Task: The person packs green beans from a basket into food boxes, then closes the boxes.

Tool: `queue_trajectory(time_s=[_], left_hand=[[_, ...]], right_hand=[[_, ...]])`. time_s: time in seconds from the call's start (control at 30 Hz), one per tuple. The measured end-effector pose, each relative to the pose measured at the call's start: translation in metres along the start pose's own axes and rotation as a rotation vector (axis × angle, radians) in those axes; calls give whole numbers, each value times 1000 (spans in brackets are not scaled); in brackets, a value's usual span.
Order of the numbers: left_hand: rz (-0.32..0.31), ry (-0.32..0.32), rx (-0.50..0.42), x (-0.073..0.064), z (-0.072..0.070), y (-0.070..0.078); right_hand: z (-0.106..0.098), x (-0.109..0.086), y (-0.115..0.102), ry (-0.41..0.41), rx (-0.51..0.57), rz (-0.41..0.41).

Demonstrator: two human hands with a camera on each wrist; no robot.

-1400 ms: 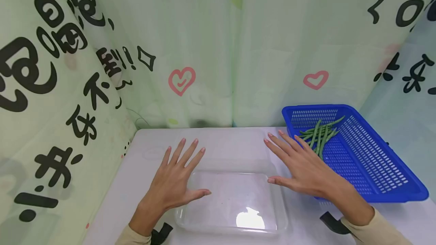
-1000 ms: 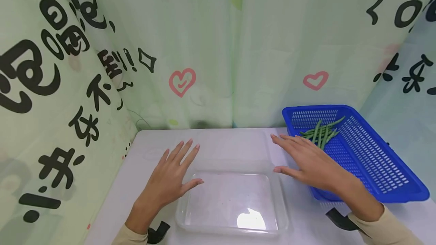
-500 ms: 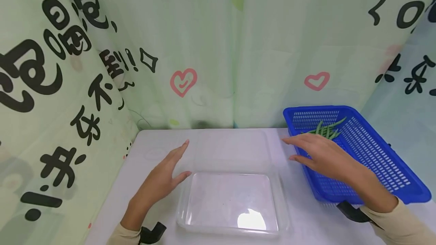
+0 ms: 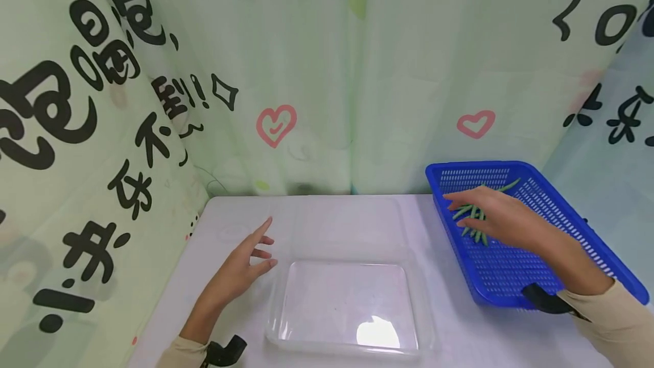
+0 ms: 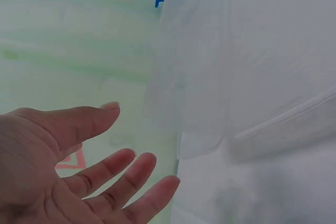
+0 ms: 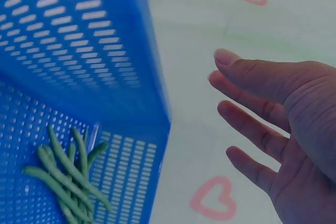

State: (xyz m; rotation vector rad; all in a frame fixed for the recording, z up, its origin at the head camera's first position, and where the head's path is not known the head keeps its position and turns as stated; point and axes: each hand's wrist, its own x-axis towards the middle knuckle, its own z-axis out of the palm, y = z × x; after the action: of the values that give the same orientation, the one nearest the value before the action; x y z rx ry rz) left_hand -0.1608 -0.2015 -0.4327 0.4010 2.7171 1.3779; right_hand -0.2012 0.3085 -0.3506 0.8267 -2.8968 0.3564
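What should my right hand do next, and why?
Probably lower the right hand toward the green beans: it hovers over the blue basket holding nothing, its fingers apart from the thumb, and the clear tray shows no beans.

In the head view, the right grip point(image 4: 503, 217) hides part of the green beans point(image 4: 474, 212).

Curtain point(image 4: 327, 61): black lettering point(image 4: 84, 246) left and right of frame, words unreadable; exclamation mark point(image 4: 63, 300) lower left; pink hearts point(image 4: 276, 127) mid-frame.
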Motion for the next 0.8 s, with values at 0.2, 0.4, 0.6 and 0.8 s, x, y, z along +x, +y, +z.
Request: queue_trajectory(time_s=[0.2, 0.4, 0.6, 0.8], left_hand=[[-85, -99, -174, -1, 0, -6], [-160, -151, -345, -1, 1, -11], [-237, -143, -467, 2, 6, -16], [-292, -130, -487, 2, 9, -18]], right_hand=[[3, 2, 20, -31, 39, 12], [8, 3, 40, -16, 88, -21], [15, 5, 62, -12, 114, -56], [19, 3, 79, -41, 162, -58]])
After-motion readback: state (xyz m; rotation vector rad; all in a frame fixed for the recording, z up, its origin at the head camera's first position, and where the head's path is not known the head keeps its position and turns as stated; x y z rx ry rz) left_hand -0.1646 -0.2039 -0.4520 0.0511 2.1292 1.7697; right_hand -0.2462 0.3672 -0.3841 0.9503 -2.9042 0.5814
